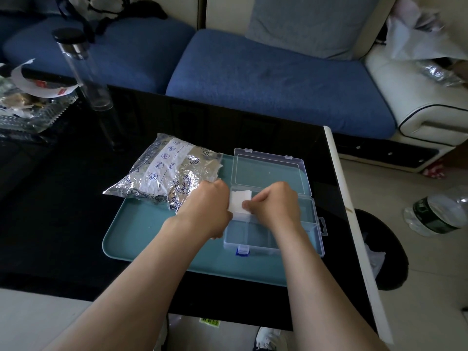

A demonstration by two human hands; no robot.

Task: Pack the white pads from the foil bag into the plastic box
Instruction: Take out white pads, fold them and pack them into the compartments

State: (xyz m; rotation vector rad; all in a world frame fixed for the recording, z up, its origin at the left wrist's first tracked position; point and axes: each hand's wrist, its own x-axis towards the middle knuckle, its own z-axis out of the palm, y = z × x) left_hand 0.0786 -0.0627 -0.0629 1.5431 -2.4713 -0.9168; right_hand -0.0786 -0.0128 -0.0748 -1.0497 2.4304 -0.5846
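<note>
A clear plastic box (312,224) lies open on a teal tray (141,239), its lid (268,171) folded back flat. A stack of white pads (239,201) sits in the box's far left compartment. My left hand (207,206) and my right hand (273,203) pinch the stack from either side. The crinkled foil bag (164,171) lies on the tray's far left corner, just behind my left hand, with its open end toward the box. A few white pads show at the bag's mouth (215,173).
The tray rests on a black glass table (63,211) with a white right edge. A tall clear bottle (83,69) and a cluttered glass dish (27,107) stand at the far left. A blue sofa (266,79) lies beyond; a plastic water bottle (435,211) is on the floor at right.
</note>
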